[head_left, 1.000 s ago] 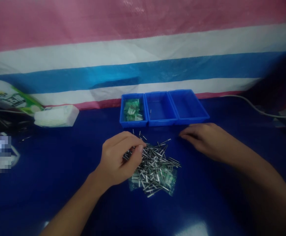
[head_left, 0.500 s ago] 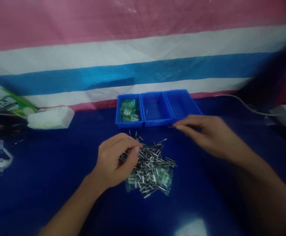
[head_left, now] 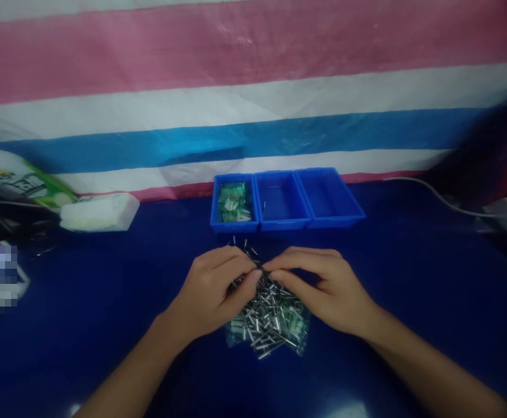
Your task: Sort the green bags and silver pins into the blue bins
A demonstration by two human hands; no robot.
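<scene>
Left hand [head_left: 219,285] just beside right hand [head_left: 329,285], over heaped slim silver metal rivets [head_left: 270,318]; cannot tell if either pinches one. Far: blue rectangular plastic bins [head_left: 283,223].

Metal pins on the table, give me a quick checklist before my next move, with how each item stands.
1. Left hand at the pin pile: ok, fingertips over it.
2. Right hand there too: ok, fingertips near the left's.
3. Grip on a pin: cannot tell, too dark between the fingertips.
4. Pile free of packets: not ok, green packets show among the pins.
5. Left blue tray upright: ok, tray packets inside.
</scene>
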